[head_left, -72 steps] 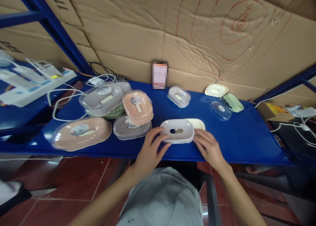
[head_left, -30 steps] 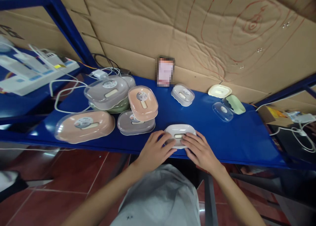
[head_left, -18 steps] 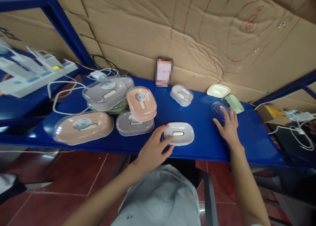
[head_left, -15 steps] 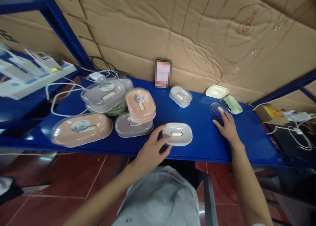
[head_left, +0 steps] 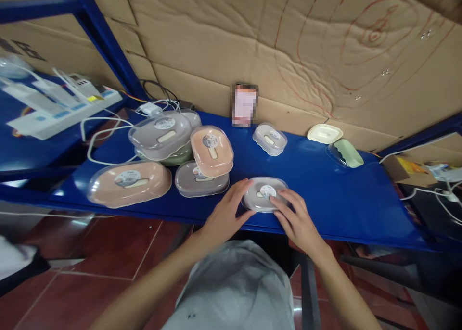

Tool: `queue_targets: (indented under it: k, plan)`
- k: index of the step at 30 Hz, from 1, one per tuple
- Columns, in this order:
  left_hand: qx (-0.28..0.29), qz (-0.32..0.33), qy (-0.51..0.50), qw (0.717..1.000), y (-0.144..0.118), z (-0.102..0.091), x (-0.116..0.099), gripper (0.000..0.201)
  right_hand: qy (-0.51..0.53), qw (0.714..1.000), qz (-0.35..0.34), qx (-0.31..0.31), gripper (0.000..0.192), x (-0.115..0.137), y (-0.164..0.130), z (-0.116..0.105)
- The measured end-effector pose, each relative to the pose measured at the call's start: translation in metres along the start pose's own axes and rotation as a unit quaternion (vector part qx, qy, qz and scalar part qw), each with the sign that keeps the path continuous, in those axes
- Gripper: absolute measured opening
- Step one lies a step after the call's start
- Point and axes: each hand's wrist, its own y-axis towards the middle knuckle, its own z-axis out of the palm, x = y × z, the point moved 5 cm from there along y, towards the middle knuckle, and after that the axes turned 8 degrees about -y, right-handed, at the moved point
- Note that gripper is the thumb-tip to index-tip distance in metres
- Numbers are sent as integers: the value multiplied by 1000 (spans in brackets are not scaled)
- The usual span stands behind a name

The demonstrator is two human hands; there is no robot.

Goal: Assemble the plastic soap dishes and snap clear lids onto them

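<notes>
A grey soap box (head_left: 264, 194) with a clear lid and a round sticker sits near the front edge of the blue shelf (head_left: 325, 195). My left hand (head_left: 225, 214) rests against its left side, fingers spread along the rim. My right hand (head_left: 296, 219) lies on the lid from the right, fingertips on the clear cover. Both hands press on the box, which stays on the shelf.
A pile of lidded soap boxes, pink (head_left: 211, 150) and grey (head_left: 161, 135), lies to the left with a long pink one (head_left: 129, 183) in front. Behind stand a small grey box (head_left: 269, 139), a cream tray (head_left: 325, 133) and a green tray (head_left: 348, 153). Cables and power strips (head_left: 65, 111) are far left.
My right hand reached to the clear lid at the right, brought it back, and now holds it down on the grey box. The left hand stayed at the box.
</notes>
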Motion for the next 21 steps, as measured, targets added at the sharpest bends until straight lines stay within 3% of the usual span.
queue_targets:
  k: [8, 15, 21]
  plan:
    - [20, -5, 7, 1000, -1, 0, -1, 69, -67, 998, -10, -3, 74, 5, -7, 5]
    - [38, -16, 32, 999, -2, 3, -6, 62, -117, 988, 104, -8, 54, -15, -24, -6]
    - [26, -10, 15, 1000, 1, 4, -4, 66, 12, 999, 2, 52, 55, -2, -4, -2]
